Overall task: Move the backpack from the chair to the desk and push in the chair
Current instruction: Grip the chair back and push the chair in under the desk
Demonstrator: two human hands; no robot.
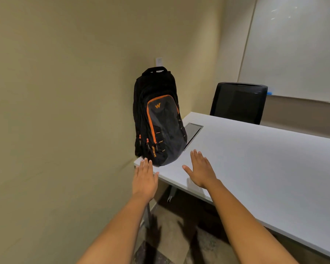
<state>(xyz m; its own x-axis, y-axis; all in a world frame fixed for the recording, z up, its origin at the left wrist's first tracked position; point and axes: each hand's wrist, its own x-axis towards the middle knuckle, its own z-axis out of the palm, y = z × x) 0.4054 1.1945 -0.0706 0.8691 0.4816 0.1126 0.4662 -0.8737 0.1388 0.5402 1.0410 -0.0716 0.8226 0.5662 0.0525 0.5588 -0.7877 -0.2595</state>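
A black backpack (158,119) with orange zip trim stands upright on the near left corner of the white desk (255,159), leaning against the beige wall. My left hand (144,178) hovers flat and open just in front of the bag's lower left edge, over the desk corner. My right hand (200,169) is spread open above the desktop, a little to the right of the bag's base, not touching it. A black mesh-backed chair (238,102) sits at the far side of the desk, tucked against its edge.
A grey cable hatch (192,133) is set into the desktop beside the bag. A whiteboard (297,48) hangs on the right wall. The beige wall (65,111) runs close along the left. Patterned floor (179,241) and a desk leg show below.
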